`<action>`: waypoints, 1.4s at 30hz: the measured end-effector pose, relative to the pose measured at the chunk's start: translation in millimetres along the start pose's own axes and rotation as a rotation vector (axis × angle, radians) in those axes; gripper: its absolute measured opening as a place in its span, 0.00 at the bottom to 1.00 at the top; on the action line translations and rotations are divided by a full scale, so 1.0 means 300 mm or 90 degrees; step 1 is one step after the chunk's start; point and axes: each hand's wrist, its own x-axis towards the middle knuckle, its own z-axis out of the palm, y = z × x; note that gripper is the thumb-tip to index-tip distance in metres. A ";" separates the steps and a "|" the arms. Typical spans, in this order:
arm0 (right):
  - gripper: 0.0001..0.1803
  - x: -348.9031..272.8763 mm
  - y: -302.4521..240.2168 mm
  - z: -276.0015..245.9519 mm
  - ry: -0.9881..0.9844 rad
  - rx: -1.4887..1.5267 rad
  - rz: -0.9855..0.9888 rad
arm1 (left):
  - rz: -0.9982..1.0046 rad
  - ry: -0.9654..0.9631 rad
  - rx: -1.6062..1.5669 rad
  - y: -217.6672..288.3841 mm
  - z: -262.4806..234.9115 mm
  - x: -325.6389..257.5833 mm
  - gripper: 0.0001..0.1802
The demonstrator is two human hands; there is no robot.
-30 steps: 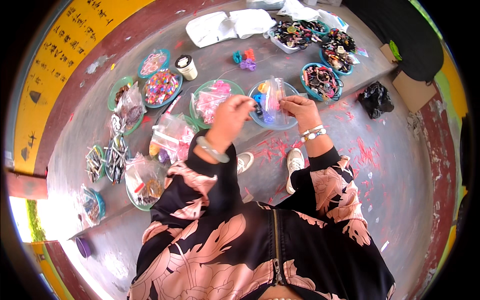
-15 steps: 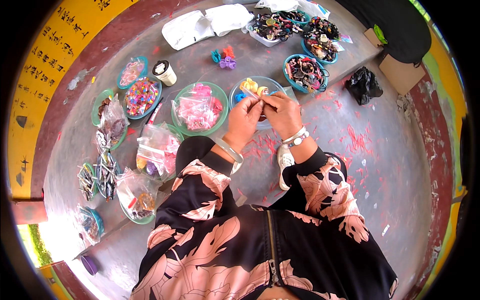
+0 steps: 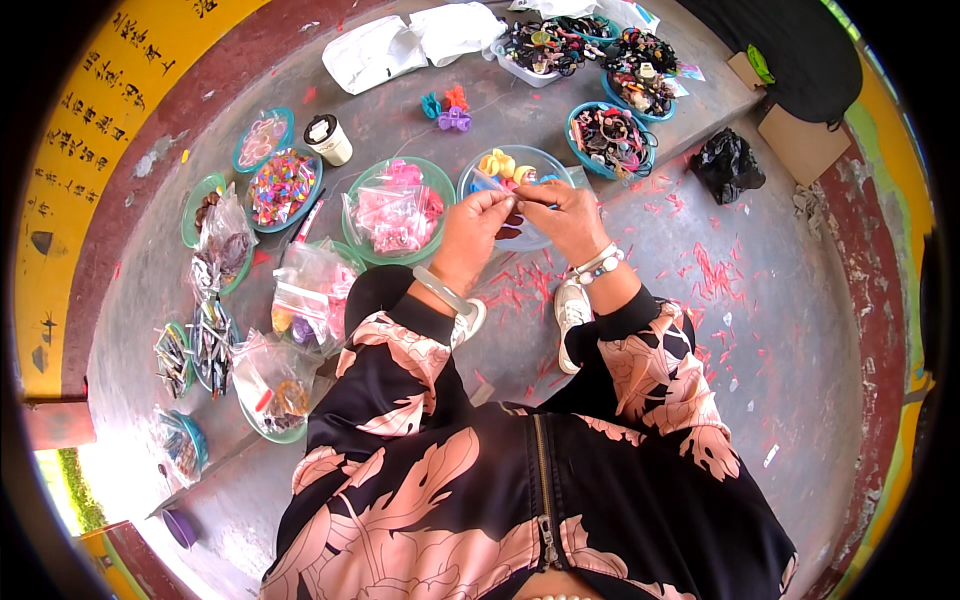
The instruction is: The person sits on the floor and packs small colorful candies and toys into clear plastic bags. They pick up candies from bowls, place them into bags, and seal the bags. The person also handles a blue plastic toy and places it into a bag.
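My left hand (image 3: pixel 475 232) and my right hand (image 3: pixel 568 220) meet fingertip to fingertip over the near side of a clear plastic bowl (image 3: pixel 549 158). Both are closed in a pinch. Whatever small thing sits between the fingers is hidden and too small to name. Inside the bowl lie rounded yellow pieces (image 3: pixel 497 163), with some blue and pink ones beside them. Just left of my left hand stands a green bowl (image 3: pixel 447 184) with pink pieces in clear plastic bags (image 3: pixel 395 215).
Behind are purple, orange and teal pieces (image 3: pixel 454 120), white bags (image 3: pixel 370 55) and baskets of hair ties (image 3: pixel 612 140). A lidded cup (image 3: pixel 328 140) and a bowl of colourful bits (image 3: pixel 283 190) stand left. Red scraps (image 3: pixel 715 270) litter the floor near a black bag (image 3: pixel 727 168).
Both hands have come slightly nearer to me, the fingertips still together. More of the yellow pieces shows, and my left shoe has come into sight beside my left wrist.
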 end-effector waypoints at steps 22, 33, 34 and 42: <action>0.09 -0.005 0.019 0.001 -0.031 -0.038 0.100 | 0.063 0.037 0.107 0.011 0.010 -0.020 0.07; 0.08 -0.009 0.032 0.001 -0.022 0.017 0.153 | 0.083 -0.012 0.143 -0.001 -0.009 -0.011 0.07; 0.07 -0.013 0.008 0.002 -0.004 -0.057 0.102 | 0.081 -0.012 0.144 -0.002 -0.010 -0.010 0.07; 0.05 -0.025 -0.038 0.018 0.083 -0.247 -0.070 | 0.027 0.028 0.152 0.021 0.018 -0.013 0.12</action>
